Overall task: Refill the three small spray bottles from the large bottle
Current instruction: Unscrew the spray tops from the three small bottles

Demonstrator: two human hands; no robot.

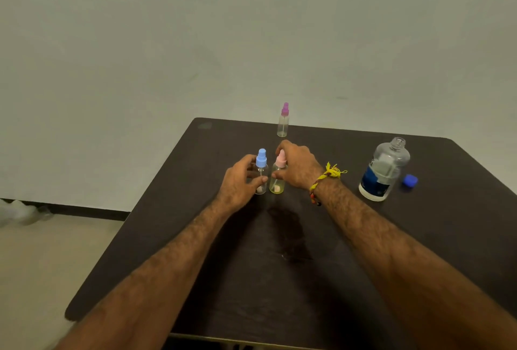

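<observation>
The left hand (pixel 242 180), forearm stretched forward, curls thumb and fingers around the blue-capped spray bottle (pixel 261 172). Just beside it, the right hand (pixel 298 166) arches over the pink-capped spray bottle (pixel 277 179), fingers clamped on its sprayer top. The purple-capped spray bottle (pixel 283 121) stands farther back. The uncapped large bottle (pixel 384 170) stands well right on the dark table (pixel 279 279), with its blue cap (pixel 410 181) beside it.

No text, brand, number or sign can be read anywhere. A blue and white label (pixel 376 180) is carried by the large bottle (pixel 384 169) on the desk (pixel 307 279); a few dark marks are seen at its upper edge, but they are too small and blurred to be made out.
</observation>
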